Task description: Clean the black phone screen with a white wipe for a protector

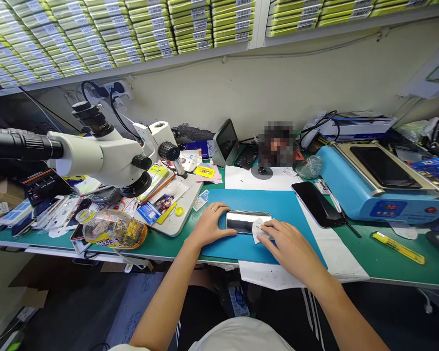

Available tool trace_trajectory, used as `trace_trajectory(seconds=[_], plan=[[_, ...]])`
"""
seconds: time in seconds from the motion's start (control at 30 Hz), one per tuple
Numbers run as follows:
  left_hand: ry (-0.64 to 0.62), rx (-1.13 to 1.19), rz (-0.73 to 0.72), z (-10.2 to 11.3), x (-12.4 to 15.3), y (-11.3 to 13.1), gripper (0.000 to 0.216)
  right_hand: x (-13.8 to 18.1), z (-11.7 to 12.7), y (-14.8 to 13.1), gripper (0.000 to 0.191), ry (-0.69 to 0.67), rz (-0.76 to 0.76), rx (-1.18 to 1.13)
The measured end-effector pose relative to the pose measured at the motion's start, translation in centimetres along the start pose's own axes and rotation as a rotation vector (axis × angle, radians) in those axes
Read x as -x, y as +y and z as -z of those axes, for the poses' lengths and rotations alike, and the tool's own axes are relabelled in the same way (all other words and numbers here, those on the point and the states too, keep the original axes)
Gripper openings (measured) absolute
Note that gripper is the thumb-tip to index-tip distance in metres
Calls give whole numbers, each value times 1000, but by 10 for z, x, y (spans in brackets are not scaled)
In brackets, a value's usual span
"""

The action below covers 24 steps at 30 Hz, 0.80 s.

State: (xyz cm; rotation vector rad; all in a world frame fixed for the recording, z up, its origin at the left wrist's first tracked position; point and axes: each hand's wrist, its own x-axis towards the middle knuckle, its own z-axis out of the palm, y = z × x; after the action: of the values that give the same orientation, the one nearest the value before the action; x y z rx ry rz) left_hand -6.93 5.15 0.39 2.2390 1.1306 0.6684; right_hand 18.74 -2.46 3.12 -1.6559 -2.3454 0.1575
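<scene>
A smartphone (240, 223) with a shiny, reflective face lies lengthwise on a blue mat (256, 199). My left hand (209, 225), with a ring on one finger, grips its left end, the thumb along the near edge and the fingers at the far edge. Pinched in my right hand (285, 241) is a white wipe (256, 230), pressed against the phone's right part. That end of the phone is partly hidden by the wipe and my fingers.
Left of the mat stand a microscope (95, 153) and a plastic bottle (111, 229) lying on its side. To the right are a black phone (318, 204), a blue heating machine (373, 195) and a yellow utility knife (398, 247). A round mirror stand (262, 172) is behind.
</scene>
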Motion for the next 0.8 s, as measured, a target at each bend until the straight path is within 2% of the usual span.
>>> trace_trajectory(seconds=[0.2,0.47,0.7,0.8], plan=[[3,-7,2,0,1,1,56,-10,-8,-7,42,29,23,59],[10,-17,-3,0,0,0,58,-12,5,-16,32,-32,85,15],[15,-34,-35,-6,1,-7,58,-29,-18,-29,47,-3,105,26],[20,-46,-61,-7,1,-8,55,-42,-24,-39,48,-13,136,-27]])
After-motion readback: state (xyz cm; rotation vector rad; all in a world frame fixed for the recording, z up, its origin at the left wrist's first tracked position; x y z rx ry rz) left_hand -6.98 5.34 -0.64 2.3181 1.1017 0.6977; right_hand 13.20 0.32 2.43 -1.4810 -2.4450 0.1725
